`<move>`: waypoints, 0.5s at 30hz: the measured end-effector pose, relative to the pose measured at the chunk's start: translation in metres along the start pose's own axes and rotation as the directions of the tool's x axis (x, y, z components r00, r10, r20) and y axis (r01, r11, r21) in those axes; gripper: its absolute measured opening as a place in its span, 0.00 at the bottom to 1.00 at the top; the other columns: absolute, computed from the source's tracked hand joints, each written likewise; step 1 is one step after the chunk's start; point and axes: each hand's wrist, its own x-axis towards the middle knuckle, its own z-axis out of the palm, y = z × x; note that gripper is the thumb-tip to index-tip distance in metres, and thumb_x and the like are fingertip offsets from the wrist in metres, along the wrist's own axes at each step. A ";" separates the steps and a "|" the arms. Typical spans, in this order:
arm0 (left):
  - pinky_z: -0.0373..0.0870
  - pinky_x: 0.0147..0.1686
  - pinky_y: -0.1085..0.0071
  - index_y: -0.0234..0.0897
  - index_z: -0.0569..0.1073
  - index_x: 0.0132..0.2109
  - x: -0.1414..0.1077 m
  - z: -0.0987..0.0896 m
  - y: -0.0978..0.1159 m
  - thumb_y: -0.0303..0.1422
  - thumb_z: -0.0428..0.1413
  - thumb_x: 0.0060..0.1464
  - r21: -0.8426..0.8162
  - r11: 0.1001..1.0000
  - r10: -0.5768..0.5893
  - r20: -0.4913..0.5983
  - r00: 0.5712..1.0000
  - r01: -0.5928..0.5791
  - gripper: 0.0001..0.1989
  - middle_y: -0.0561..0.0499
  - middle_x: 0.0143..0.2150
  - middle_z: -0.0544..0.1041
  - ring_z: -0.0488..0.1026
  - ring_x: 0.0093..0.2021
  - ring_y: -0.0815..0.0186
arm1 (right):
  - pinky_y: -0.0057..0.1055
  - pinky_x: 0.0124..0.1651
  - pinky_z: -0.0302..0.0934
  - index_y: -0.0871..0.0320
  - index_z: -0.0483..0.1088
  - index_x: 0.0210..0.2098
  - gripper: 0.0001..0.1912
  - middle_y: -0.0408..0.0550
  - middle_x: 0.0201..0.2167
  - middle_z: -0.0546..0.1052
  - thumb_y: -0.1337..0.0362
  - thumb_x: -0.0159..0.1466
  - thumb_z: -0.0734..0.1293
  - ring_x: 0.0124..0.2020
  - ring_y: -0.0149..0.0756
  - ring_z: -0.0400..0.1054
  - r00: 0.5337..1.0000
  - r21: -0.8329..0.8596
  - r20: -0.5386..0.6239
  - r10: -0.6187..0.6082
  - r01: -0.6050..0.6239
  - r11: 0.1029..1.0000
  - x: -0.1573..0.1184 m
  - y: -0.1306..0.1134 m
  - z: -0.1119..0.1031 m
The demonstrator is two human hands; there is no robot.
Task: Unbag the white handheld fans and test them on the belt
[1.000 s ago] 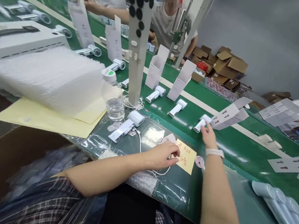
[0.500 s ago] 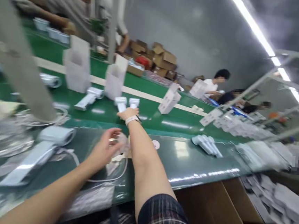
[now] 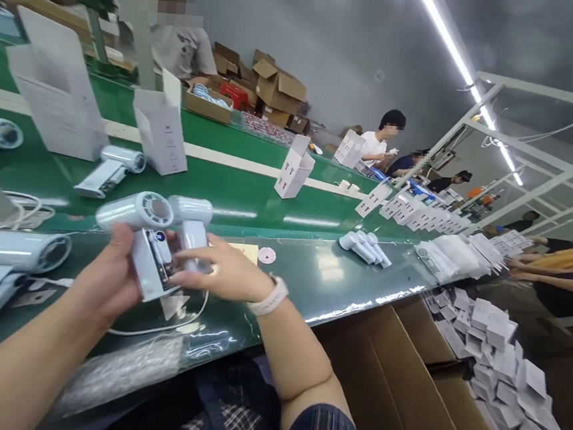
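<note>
My left hand [image 3: 102,282] grips a light-blue, hairdryer-shaped handheld fan [image 3: 133,212] by its handle. The handle's side is uncovered, so dark inner parts show, and the round grille faces right. My right hand [image 3: 229,270] is closed around the handle of a second light-blue handheld fan [image 3: 191,213], right beside the first. Its fingertips also reach the open side of the first fan's handle. Below them a white cable [image 3: 192,317] curves over the bench. Another light-blue fan [image 3: 17,252] lies at the left with its handle uncovered.
A green conveyor belt [image 3: 233,190] runs behind the bench, carrying white boxes [image 3: 161,130] and another fan [image 3: 112,170]. Several blue fan pieces [image 3: 365,247] lie to the right. A large brown carton [image 3: 387,378] stands below the bench edge. Co-workers sit across the belt and far right.
My right hand has come back from the belt with a fan. Both hands now hold fans close together over the bench. The view has shifted, with the scene moving left.
</note>
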 end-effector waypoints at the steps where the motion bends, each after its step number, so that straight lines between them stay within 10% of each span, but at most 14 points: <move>1: 0.82 0.45 0.59 0.38 0.73 0.43 0.000 -0.003 -0.002 0.68 0.53 0.58 -0.049 0.998 -0.033 0.024 0.999 0.034 0.35 0.48 0.39 0.83 0.78 0.51 0.50 | 0.38 0.57 0.69 0.54 0.78 0.48 0.15 0.49 0.54 0.78 0.51 0.70 0.71 0.55 0.42 0.73 1.000 0.046 -0.009 0.015 -0.015 0.999 -0.006 0.004 -0.003; 8: 0.77 0.31 0.69 0.38 0.80 0.38 -0.001 -0.017 -0.015 0.58 0.77 0.28 0.019 0.994 -0.112 0.249 0.962 0.111 0.35 0.50 0.31 0.83 0.77 0.32 0.59 | 0.37 0.51 0.70 0.58 0.76 0.44 0.07 0.53 0.48 0.78 0.67 0.71 0.65 0.49 0.40 0.72 0.970 -0.070 -0.190 0.149 -0.165 0.984 -0.018 0.014 0.020; 15: 0.74 0.33 0.72 0.36 0.81 0.39 -0.006 -0.013 -0.008 0.56 0.65 0.57 -0.121 0.982 -0.123 0.188 0.974 0.148 0.25 0.48 0.36 0.86 0.80 0.35 0.62 | 0.44 0.51 0.69 0.59 0.74 0.38 0.06 0.56 0.41 0.79 0.70 0.67 0.64 0.47 0.48 0.74 0.930 -0.261 -0.256 0.264 -0.329 0.907 -0.020 0.021 0.029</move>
